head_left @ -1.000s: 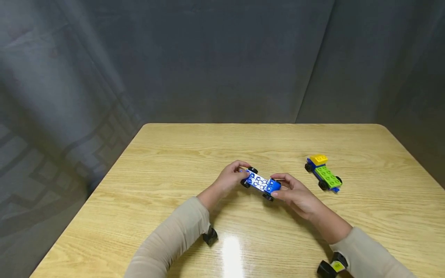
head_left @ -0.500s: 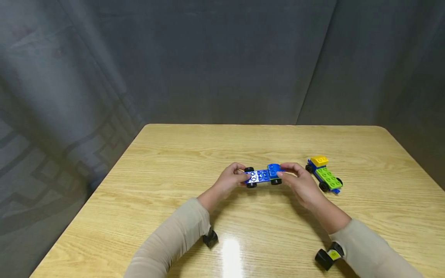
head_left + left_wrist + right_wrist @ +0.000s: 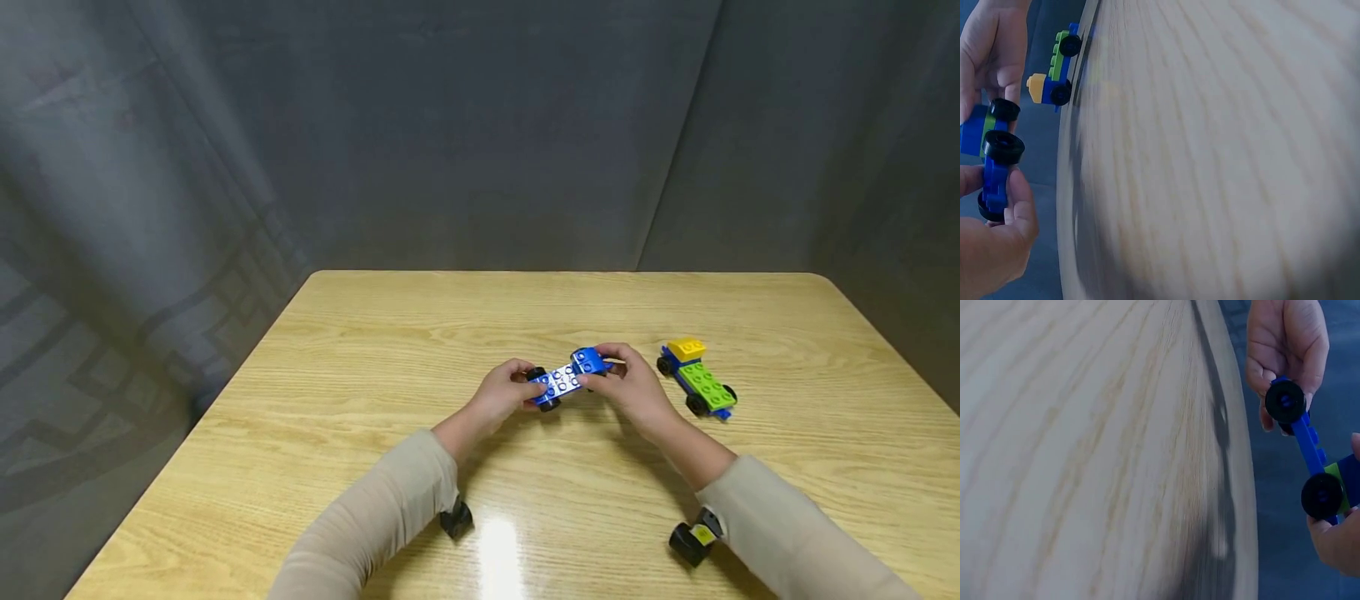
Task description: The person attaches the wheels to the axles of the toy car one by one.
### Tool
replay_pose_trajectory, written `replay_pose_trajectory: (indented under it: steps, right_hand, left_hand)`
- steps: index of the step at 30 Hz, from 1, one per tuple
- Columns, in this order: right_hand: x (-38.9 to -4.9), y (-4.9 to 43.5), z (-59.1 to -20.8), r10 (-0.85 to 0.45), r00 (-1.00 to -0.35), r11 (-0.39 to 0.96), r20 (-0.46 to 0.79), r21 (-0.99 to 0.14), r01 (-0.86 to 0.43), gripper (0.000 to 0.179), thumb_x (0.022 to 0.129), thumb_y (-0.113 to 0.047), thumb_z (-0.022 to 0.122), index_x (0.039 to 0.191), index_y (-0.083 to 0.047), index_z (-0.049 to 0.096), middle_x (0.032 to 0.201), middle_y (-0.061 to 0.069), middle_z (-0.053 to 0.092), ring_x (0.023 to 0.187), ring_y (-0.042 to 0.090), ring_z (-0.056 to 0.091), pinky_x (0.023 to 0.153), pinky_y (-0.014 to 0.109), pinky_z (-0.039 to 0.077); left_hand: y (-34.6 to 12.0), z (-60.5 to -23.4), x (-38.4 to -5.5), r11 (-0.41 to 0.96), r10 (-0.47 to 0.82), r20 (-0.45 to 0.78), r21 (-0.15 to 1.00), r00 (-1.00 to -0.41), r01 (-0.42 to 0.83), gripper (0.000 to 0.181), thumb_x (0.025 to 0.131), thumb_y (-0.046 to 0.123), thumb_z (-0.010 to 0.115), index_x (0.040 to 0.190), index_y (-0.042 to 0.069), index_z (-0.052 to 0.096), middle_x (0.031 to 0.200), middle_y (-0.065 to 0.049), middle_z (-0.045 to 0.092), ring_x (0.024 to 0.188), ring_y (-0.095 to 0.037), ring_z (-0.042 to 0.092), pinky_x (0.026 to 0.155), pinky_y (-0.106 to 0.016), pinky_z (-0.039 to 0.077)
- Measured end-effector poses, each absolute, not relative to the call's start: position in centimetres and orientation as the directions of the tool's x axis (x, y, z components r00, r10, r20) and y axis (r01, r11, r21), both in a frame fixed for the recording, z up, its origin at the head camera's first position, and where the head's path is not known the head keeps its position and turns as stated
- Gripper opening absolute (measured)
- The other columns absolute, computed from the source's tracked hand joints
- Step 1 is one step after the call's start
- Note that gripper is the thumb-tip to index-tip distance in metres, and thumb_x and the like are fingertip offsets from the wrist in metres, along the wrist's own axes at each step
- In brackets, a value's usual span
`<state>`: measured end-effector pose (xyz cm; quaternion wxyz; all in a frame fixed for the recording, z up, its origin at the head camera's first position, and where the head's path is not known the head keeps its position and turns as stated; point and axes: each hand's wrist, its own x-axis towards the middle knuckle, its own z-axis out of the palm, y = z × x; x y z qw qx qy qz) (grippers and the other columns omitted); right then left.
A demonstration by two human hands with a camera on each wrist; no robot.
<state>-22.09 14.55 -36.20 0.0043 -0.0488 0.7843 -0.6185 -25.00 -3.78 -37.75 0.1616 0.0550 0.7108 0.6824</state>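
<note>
Both hands hold a blue toy car point(image 3: 562, 381) with black wheels just above the table. A studded blue base forms its middle, and a blue cab block point(image 3: 588, 360) sits at its right end. Between cab and base a thin green layer point(image 3: 1333, 469) shows in the right wrist view. My left hand point(image 3: 497, 397) pinches the rear end, thumb on top of the studs. Around the cab end my right hand point(image 3: 637, 393) curls its thumb and fingers, partly hiding the wheels there. To the right of that hand stands another toy car point(image 3: 701, 379), blue with green and yellow blocks.
The wooden table point(image 3: 375, 333) has rounded far corners, and a dark grey curtain point(image 3: 480, 133) hangs behind it. Black wrist cameras stick out below the sleeves, one at the left wrist point(image 3: 456, 518) and one at the right point(image 3: 693, 537).
The held blue car has turned, its cab end swinging from lower right to upper right. My right hand has moved up with that end. The green and yellow car stays in place.
</note>
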Motion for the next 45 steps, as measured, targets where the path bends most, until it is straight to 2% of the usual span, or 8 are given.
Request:
replay_pose_trajectory:
  steps: [4, 9, 18, 22, 30, 37, 45]
  right_hand:
    - [-22.7, 14.7, -36.3, -0.083, -0.996, 0.328, 0.045, -0.942, -0.070, 0.058, 0.080, -0.027, 0.062, 0.123, 0.003, 0.038, 0.119, 0.022, 0.041, 0.103, 0.031, 0.046, 0.079, 0.035, 0.044]
    - [-23.4, 15.0, -36.4, -0.085, -0.996, 0.425, 0.042, -0.902, -0.074, 0.057, 0.080, -0.034, 0.060, 0.123, 0.000, 0.043, 0.120, 0.020, 0.045, 0.107, 0.032, 0.044, 0.084, 0.041, 0.040]
    - [-24.3, 15.2, -36.5, -0.093, -0.993, 0.570, 0.073, -0.814, -0.113, 0.052, 0.081, -0.035, 0.058, 0.122, -0.004, 0.048, 0.123, 0.017, 0.046, 0.115, 0.037, 0.035, 0.090, 0.049, 0.032]
    - [-24.6, 15.4, -36.6, -0.096, -0.994, 0.569, 0.051, -0.817, -0.097, 0.050, 0.081, -0.033, 0.059, 0.122, -0.005, 0.049, 0.122, 0.017, 0.047, 0.112, 0.037, 0.038, 0.088, 0.047, 0.034]
    - [-25.1, 15.5, -36.7, -0.128, -0.992, 0.510, 0.008, -0.857, -0.073, 0.047, 0.082, -0.026, 0.060, 0.122, -0.004, 0.048, 0.117, 0.018, 0.050, 0.106, 0.031, 0.044, 0.084, 0.043, 0.039]
    - [-25.6, 15.7, -37.0, -0.157, -0.988, 0.469, 0.001, -0.880, -0.076, 0.040, 0.080, -0.018, 0.062, 0.115, -0.001, 0.052, 0.114, 0.017, 0.051, 0.105, 0.030, 0.045, 0.083, 0.040, 0.040]
    - [-26.2, 15.8, -37.4, -0.157, -0.987, 0.481, -0.024, -0.875, -0.055, 0.038, 0.078, -0.019, 0.065, 0.111, -0.003, 0.055, 0.112, 0.015, 0.053, 0.103, 0.028, 0.047, 0.081, 0.040, 0.041]
  left_hand:
    - [-3.8, -37.7, -25.0, 0.087, 0.318, -0.158, 0.987, -0.935, -0.137, 0.035, 0.077, -0.005, 0.058, 0.109, -0.011, 0.046, 0.086, -0.012, 0.048, 0.073, -0.018, 0.054, 0.065, -0.031, 0.050]
    - [-3.7, -37.8, -25.1, 0.134, 0.342, -0.167, 0.983, -0.925, -0.128, 0.029, 0.079, -0.001, 0.058, 0.107, -0.007, 0.050, 0.089, -0.011, 0.049, 0.077, -0.019, 0.054, 0.066, -0.031, 0.050]
    - [-3.6, -37.9, -25.4, 0.205, 0.359, -0.160, 0.975, -0.920, -0.090, 0.028, 0.078, 0.004, 0.062, 0.105, 0.000, 0.055, 0.097, -0.009, 0.051, 0.080, -0.018, 0.055, 0.065, -0.029, 0.050]
    - [-3.8, -38.0, -25.6, 0.274, 0.372, -0.157, 0.960, -0.915, -0.053, 0.034, 0.074, 0.005, 0.066, 0.106, 0.004, 0.056, 0.104, -0.008, 0.051, 0.084, -0.018, 0.053, 0.064, -0.027, 0.049]
    - [-3.8, -38.3, -25.7, 0.377, 0.419, -0.118, 0.924, -0.900, 0.054, 0.043, 0.068, 0.003, 0.071, 0.108, 0.005, 0.055, 0.102, -0.006, 0.054, 0.084, -0.016, 0.051, 0.066, -0.024, 0.043]
    - [-3.5, -38.4, -25.7, 0.472, 0.429, -0.145, 0.878, -0.892, 0.084, 0.044, 0.069, 0.005, 0.071, 0.109, 0.008, 0.054, 0.099, -0.002, 0.055, 0.087, -0.016, 0.051, 0.072, -0.025, 0.043]
    - [-3.1, -38.6, -25.8, 0.561, 0.442, -0.177, 0.819, -0.879, 0.117, 0.046, 0.070, 0.006, 0.071, 0.111, 0.008, 0.052, 0.099, 0.000, 0.055, 0.090, -0.015, 0.050, 0.074, -0.025, 0.043]
